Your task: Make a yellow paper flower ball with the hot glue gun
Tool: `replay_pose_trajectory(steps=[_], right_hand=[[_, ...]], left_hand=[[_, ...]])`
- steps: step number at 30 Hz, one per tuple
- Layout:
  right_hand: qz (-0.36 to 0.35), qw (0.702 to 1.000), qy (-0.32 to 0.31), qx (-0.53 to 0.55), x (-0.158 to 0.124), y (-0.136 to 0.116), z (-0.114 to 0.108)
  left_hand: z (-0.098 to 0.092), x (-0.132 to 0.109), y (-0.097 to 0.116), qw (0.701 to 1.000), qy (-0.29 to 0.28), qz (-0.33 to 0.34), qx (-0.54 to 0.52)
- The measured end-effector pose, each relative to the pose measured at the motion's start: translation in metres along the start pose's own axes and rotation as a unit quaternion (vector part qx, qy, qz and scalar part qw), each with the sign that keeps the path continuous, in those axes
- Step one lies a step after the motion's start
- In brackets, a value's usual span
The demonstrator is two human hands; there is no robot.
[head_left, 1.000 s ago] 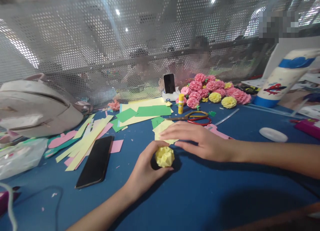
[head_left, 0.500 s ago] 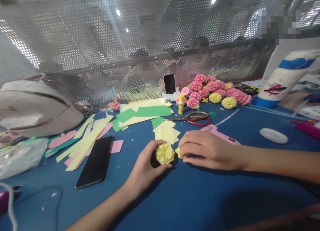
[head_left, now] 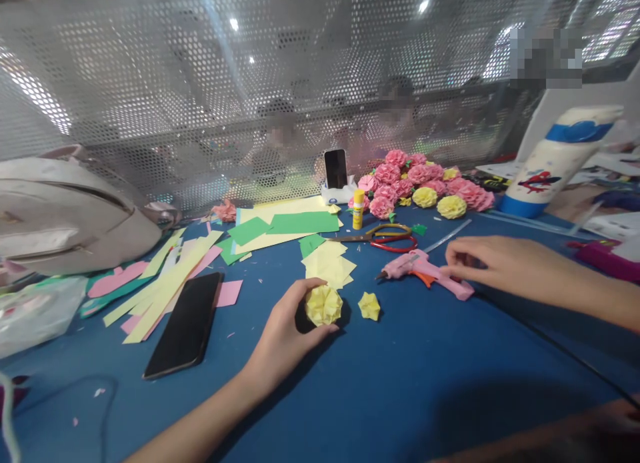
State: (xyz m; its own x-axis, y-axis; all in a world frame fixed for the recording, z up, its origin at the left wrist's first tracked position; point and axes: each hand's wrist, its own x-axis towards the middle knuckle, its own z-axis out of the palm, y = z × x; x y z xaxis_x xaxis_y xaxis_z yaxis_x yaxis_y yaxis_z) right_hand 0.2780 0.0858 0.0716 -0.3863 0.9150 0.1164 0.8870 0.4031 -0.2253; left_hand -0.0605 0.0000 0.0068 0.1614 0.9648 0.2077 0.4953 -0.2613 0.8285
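Perforated metal (head_left: 190, 123) stands behind the blue tabletop's (head_left: 350, 396) far edge. Mid-tabletop, the left hand (head_left: 285, 326) pinches a yellow paper flower (head_left: 324, 305); the right hand (head_left: 495, 263), loosely curled, is nearer the pink glue gun (head_left: 419, 260), handle end rightmost, nozzle toward the left edge; grip unclear.

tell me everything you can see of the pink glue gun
The pink, plastic-looking glue gun lies on its side on the blue table, dark pointed nozzle toward the left, orange trigger showing, handle slanting right. A thin translucent stick seems to extend from its back; a thin black cord appears to leave the handle's end. The bare right hand is beside the handle; contact is unclear.
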Motion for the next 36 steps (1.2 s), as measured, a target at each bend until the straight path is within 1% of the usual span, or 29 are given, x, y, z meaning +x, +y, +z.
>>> replay_pose_trajectory(steps=[2,3,6,7,10,13,17,19,20,22,23,24,25,26,28,32,34,36], right_hand=[[0.026,0.996,-0.087,0.018,-0.005,0.002,0.007],[0.023,0.993,-0.113,0.028,-0.006,0.003,0.011],[0.023,0.995,-0.092,0.036,-0.003,0.01,0.029],[0.045,0.994,-0.097,0.031,0.0,0.013,0.034],[0.061,0.991,-0.108,0.046,0.008,0.021,0.044],[0.038,0.984,-0.139,0.106,0.013,0.023,0.045],[-0.001,0.959,-0.187,0.215,0.011,0.013,0.036],[0.01,0.934,-0.194,0.298,0.007,0.004,0.03],[0.032,0.908,-0.196,0.368,0.005,-0.001,0.027],[0.078,0.83,-0.205,0.512,0.001,-0.009,0.024],[0.096,0.788,-0.213,0.569,0.0,-0.013,0.024],[0.108,0.753,-0.226,0.609,0.0,-0.015,0.025],[0.118,0.726,-0.241,0.634,0.001,-0.016,0.026],[0.127,0.706,-0.256,0.648,0.002,-0.017,0.028],[0.139,0.686,-0.285,0.654,0.005,-0.018,0.031],[0.123,0.674,-0.329,0.65,0.012,-0.026,0.033],[0.097,0.679,-0.343,0.641,0.014,-0.032,0.032],[0.063,0.698,-0.346,0.624,0.017,-0.037,0.033]], left_hand=[[0.001,0.0,0.0,1.0,-0.002,0.002,0.002],[0.001,0.0,0.0,1.0,-0.002,0.003,0.003],[0.001,0.0,0.0,1.0,-0.002,0.002,0.006],[0.001,0.0,0.0,1.0,-0.002,0.002,0.005],[0.001,0.0,0.0,1.0,-0.001,0.002,0.005],[0.001,0.0,0.0,1.0,0.0,-0.002,0.002],[0.001,0.0,0.0,1.0,0.003,-0.001,-0.002],[0.001,0.0,-0.001,1.0,0.004,0.001,-0.003],[0.001,0.0,-0.001,1.0,0.003,0.001,-0.003],[0.001,0.0,-0.001,1.0,0.004,0.003,-0.002],[0.002,0.001,-0.002,1.0,0.005,0.005,-0.001],[0.002,0.001,-0.002,1.0,0.006,0.006,-0.001],[0.002,0.001,-0.002,1.0,0.006,0.008,-0.002],[0.002,0.001,-0.002,1.0,0.006,0.01,-0.004],[0.002,0.001,-0.003,1.0,0.007,0.011,-0.009],[0.002,0.0,-0.003,1.0,0.011,0.005,-0.008],[0.002,0.0,-0.003,1.0,0.012,0.002,-0.007],[0.001,0.001,-0.003,1.0,0.012,0.0,-0.005]])
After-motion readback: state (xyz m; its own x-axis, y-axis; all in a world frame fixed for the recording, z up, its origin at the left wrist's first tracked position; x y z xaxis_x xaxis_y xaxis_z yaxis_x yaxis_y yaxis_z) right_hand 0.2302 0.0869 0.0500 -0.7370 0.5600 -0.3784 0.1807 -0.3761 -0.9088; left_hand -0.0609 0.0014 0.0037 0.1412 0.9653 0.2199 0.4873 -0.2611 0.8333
